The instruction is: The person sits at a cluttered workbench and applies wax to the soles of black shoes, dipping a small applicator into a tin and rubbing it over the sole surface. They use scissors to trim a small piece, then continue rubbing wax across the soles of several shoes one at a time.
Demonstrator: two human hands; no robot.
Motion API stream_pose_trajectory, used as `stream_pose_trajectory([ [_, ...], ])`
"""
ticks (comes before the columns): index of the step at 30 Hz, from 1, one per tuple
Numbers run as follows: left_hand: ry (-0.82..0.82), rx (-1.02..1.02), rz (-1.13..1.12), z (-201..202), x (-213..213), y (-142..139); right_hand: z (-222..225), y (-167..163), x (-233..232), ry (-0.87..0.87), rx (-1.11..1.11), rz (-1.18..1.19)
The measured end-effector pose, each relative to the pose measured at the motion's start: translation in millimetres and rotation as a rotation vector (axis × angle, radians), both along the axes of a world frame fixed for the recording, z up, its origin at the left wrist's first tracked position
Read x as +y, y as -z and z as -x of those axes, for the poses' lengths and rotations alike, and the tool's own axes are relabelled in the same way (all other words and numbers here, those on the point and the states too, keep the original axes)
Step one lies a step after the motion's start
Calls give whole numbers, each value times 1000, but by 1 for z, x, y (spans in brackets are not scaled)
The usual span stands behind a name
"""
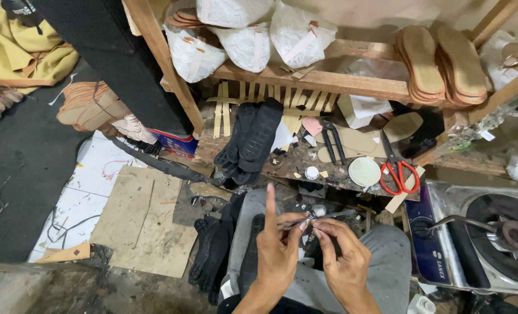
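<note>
Left hand (277,247) raised over the lap, index finger straight up, thumb and remaining fingers pinching a small metal tool (316,215); right hand (341,254) just beside it, fingertips closed on the same tool from the other side, tool held between both hands above a black sole (251,256) lying on the knee. Beyond the hands on the cluttered wooden bench (288,166): stacked black soles (253,139), black pliers (332,139), round white lid (364,171), red-handled scissors (396,168); to the right of the right hand, a gas stove (491,232).
</note>
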State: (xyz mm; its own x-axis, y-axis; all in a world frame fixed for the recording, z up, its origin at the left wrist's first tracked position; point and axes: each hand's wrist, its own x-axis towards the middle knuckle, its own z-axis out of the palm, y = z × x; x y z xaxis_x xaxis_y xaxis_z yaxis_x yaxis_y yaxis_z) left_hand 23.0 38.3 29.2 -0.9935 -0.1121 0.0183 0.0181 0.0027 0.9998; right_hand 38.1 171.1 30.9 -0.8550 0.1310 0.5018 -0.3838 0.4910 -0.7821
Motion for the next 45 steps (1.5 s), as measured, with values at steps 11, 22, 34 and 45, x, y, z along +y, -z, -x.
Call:
stream_pose_trajectory([
  [11,-30,203,266,-3,4,14,5,-4,-2,-56,-48,-14],
  [22,34,194,174,-6,3,28,11,-5,2,-39,-246,-70],
  [34,177,-262,-519,9,-3,36,5,37,20,-132,-37,200],
  [45,-36,312,275,-6,18,4,12,26,40,-210,493,-527],
])
